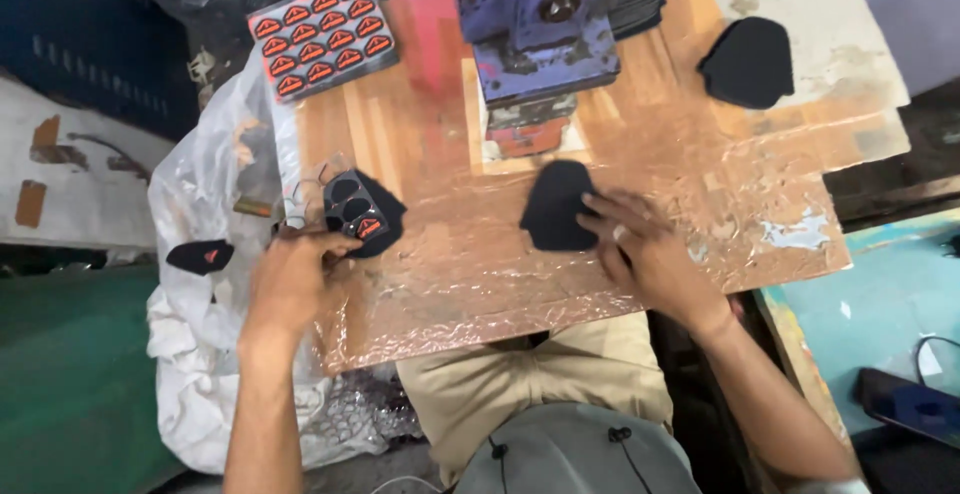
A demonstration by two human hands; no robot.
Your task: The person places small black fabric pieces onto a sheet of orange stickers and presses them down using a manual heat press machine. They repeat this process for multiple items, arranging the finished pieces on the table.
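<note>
My left hand pinches the edge of a black piece that carries a small orange badge and two empty oval slots, at the table's left edge. My right hand lies flat with fingers spread, its fingertips resting on a plain black shaped piece in the middle of the foil-covered table. Just beyond that piece stands a blue press machine with a reddish lower block.
A sheet of several orange badges lies at the back left. A stack of black pieces sits at the back right. A white plastic bag hangs at the left with one badged piece on it. A phone lies at the lower right.
</note>
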